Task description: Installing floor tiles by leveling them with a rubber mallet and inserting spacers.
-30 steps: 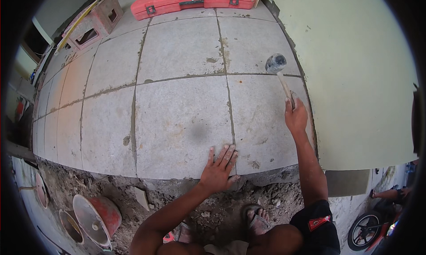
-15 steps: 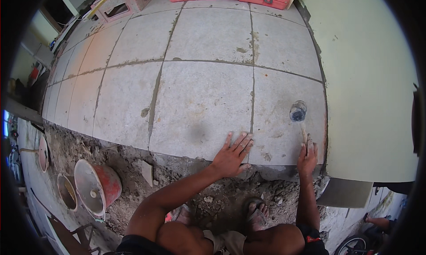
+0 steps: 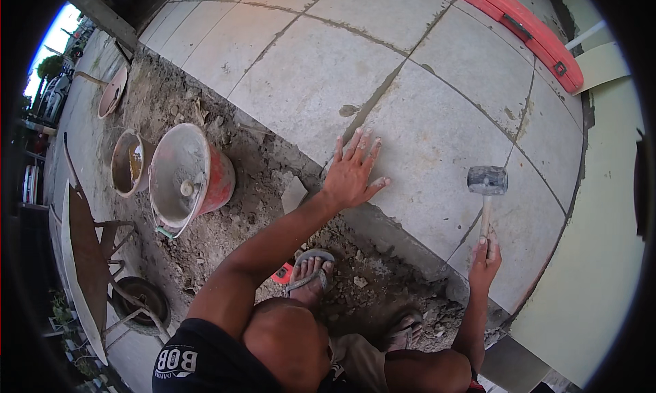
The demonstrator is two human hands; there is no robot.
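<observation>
My left hand [image 3: 352, 171] lies palm down with spread fingers on a pale grey floor tile [image 3: 427, 126], near its front edge and a wide mortar joint. My right hand [image 3: 484, 260] grips the pale handle of a rubber mallet [image 3: 487, 180], whose dark, dust-smeared head is over the tiles near a joint to the right of my left hand. Below the tiles' broken front edge are rubble and dirt [image 3: 260, 160], a broken tile piece [image 3: 294, 193], my sandalled feet and a small red object [image 3: 281, 273] partly hidden by my foot.
A red bucket [image 3: 217, 174], a second bucket [image 3: 125, 162] and a pan [image 3: 113, 96] stand on the left, with a wheelbarrow [image 3: 85, 270] behind me. A long red case [image 3: 519, 34] lies at the back right. A pale green wall [image 3: 601, 208] bounds the tiles on the right.
The view has swung left, bringing the wheelbarrow into sight. My left hand has slid leftward along the tiles. The mallet came down from farther back and has shifted left, nearer that hand.
</observation>
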